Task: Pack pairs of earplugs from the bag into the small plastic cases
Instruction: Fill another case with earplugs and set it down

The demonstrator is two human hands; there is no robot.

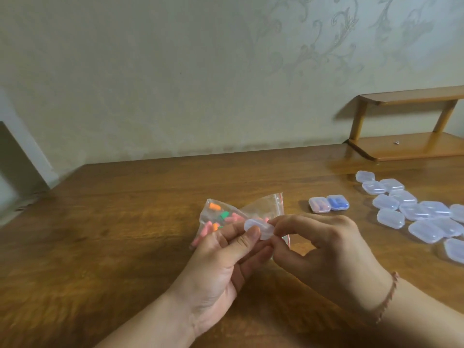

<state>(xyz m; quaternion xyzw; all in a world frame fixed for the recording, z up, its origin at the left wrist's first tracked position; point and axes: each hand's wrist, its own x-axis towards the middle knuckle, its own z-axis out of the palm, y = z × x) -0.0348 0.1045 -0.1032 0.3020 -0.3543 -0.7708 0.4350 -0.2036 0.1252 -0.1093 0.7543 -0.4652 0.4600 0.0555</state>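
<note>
No writing is readable anywhere. My left hand [226, 257] and right hand [324, 247] both pinch a small clear plastic case [258, 228] above the brown wooden table [125, 222], fingers curled.

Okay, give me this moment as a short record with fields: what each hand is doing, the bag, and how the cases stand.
left hand: holds a clear case by thumb and fingers
right hand: pinches the same case from its other side
bag: on the table, behind the hands, with pink, orange and green earplugs inside
filled cases: two, side by side, one orange contents, one blue
empty cases: cluster at right, lids shut
</note>
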